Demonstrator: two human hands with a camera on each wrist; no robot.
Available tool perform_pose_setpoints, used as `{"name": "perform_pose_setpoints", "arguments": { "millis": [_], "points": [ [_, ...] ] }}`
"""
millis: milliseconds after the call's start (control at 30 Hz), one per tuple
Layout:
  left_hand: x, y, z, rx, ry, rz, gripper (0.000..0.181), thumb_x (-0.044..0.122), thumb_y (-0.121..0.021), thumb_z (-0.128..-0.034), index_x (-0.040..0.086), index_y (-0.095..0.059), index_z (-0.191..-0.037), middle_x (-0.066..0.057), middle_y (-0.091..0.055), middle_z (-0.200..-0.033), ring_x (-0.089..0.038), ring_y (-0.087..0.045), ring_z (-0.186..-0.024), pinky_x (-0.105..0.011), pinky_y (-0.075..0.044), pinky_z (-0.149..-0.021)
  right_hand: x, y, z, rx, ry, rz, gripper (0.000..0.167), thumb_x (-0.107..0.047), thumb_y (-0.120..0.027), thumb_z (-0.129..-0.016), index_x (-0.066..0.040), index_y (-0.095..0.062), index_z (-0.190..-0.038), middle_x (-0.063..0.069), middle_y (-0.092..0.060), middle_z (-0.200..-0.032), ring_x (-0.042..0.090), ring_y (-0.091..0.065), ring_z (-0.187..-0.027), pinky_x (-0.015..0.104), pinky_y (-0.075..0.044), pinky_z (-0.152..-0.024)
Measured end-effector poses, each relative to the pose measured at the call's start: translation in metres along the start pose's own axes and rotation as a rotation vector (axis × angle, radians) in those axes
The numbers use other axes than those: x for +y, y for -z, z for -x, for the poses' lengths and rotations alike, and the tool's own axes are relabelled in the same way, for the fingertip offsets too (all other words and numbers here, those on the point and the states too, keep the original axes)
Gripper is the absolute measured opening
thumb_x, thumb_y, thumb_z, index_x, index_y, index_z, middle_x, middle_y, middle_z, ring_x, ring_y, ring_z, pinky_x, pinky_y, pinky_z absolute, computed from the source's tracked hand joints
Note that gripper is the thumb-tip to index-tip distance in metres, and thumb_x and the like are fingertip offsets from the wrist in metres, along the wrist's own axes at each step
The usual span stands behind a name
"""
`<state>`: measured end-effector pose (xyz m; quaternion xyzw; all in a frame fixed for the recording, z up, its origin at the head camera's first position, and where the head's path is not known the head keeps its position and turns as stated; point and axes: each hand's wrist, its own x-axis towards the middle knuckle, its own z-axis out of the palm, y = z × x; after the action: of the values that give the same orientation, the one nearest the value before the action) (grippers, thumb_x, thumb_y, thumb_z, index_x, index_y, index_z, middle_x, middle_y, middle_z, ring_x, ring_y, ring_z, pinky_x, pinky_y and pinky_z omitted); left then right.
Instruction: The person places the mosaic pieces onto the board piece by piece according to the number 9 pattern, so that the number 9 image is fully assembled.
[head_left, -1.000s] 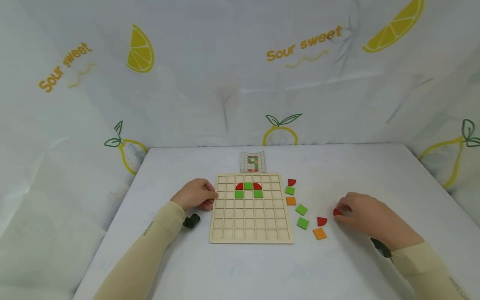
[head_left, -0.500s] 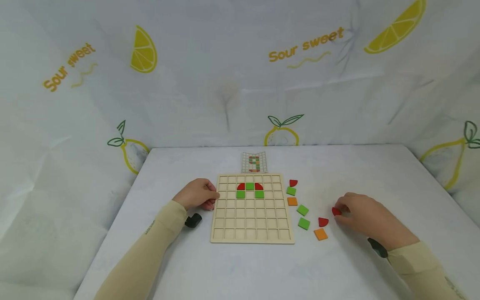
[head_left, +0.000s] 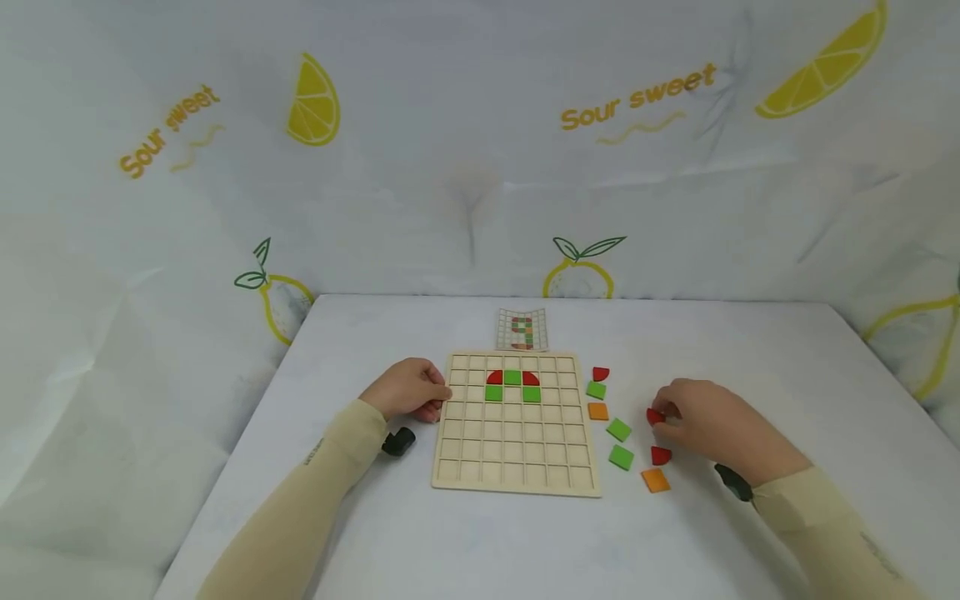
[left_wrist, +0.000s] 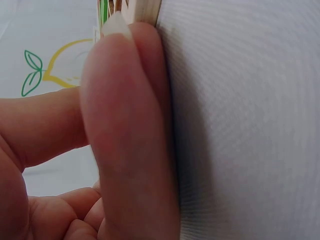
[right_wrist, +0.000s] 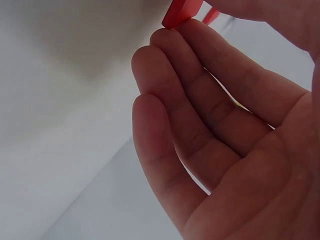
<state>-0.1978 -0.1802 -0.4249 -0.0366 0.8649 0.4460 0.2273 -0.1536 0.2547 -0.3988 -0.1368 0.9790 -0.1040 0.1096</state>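
My left hand (head_left: 408, 388) holds the left edge of a pale wooden grid board (head_left: 510, 450). In the left wrist view the thumb (left_wrist: 127, 115) meets the board's edge (left_wrist: 145, 11). On the board, green square tiles (head_left: 512, 377) and red quarter-circle tiles (head_left: 494, 378) form a small arch. To the right of the board, my right hand (head_left: 708, 421) pinches another red quarter-circle tile (head_left: 655, 416) between thumb and fingers. In the right wrist view that held tile (right_wrist: 182, 12) shows at the fingertips, partly cut off by the frame.
Loose tiles lie right of the board: green squares (head_left: 621, 457), orange squares (head_left: 656, 481) and red quarter-circles (head_left: 661, 456). A card with a coloured grid pattern (head_left: 522, 330) lies behind the board. White cloth with lemon prints backs the table (head_left: 525, 550).
My right hand has moved slightly left toward the loose tiles, still pinching the red quarter-circle tile. The left hand stays at the board's edge. The head view has shifted a little.
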Motion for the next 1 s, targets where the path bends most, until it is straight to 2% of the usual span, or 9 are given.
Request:
{"name": "perform_pose_setpoints", "arguments": {
  "millis": [167,400,533,767,1000],
  "points": [
    [-0.002,0.001,-0.002,0.002,0.000,0.003,0.019,0.018,-0.078,-0.1003,0.006,-0.065,-0.109,-0.007,-0.075,-0.086,-0.011,-0.072,-0.067,-0.025,-0.062,-0.066,-0.026,0.003,-0.017,-0.003,0.033,0.012,0.021,-0.023,-0.083,-0.092,-0.007,-0.078,-0.105,0.001,-0.072,-0.094,0.019,-0.062,-0.085,0.045,-0.062,-0.082],
    [-0.001,0.002,-0.002,-0.003,0.002,0.005,0.019,0.018,-0.077,-0.1002,0.006,-0.065,-0.109,-0.006,-0.074,-0.085,-0.011,-0.072,-0.066,-0.024,-0.062,-0.067,-0.071,0.003,-0.043,-0.012,0.120,-0.014,0.019,-0.024,-0.083,-0.094,-0.010,-0.079,-0.107,-0.002,-0.071,-0.095,0.015,-0.060,-0.084,0.037,-0.059,-0.080],
    [0.001,0.002,-0.001,-0.004,0.002,0.007,0.019,0.018,-0.078,-0.1002,0.006,-0.065,-0.109,-0.006,-0.074,-0.085,-0.011,-0.072,-0.066,-0.024,-0.062,-0.066,-0.097,0.001,-0.055,-0.012,0.165,-0.025,0.012,-0.021,-0.080,-0.095,-0.012,-0.079,-0.103,-0.002,-0.070,-0.096,0.015,-0.060,-0.084,0.036,-0.057,-0.079],
    [0.003,0.002,0.000,-0.003,0.005,-0.002,0.019,0.019,-0.078,-0.0999,0.007,-0.065,-0.108,-0.006,-0.074,-0.084,-0.012,-0.072,-0.066,-0.025,-0.062,-0.066,-0.137,-0.011,-0.072,0.002,0.257,-0.005,0.004,-0.017,-0.080,-0.093,-0.014,-0.078,-0.095,-0.003,-0.067,-0.092,0.013,-0.057,-0.079,0.029,-0.053,-0.070],
    [-0.001,0.003,-0.004,-0.004,-0.001,-0.021,0.018,0.020,-0.077,-0.1010,0.008,-0.066,-0.107,-0.005,-0.074,-0.085,-0.011,-0.073,-0.065,-0.024,-0.062,-0.065,-0.164,-0.022,-0.080,0.012,0.340,0.014,0.011,-0.013,-0.079,-0.094,-0.017,-0.074,-0.084,-0.004,-0.060,-0.083,0.013,-0.054,-0.075,0.028,-0.050,-0.068]
  ]
}}
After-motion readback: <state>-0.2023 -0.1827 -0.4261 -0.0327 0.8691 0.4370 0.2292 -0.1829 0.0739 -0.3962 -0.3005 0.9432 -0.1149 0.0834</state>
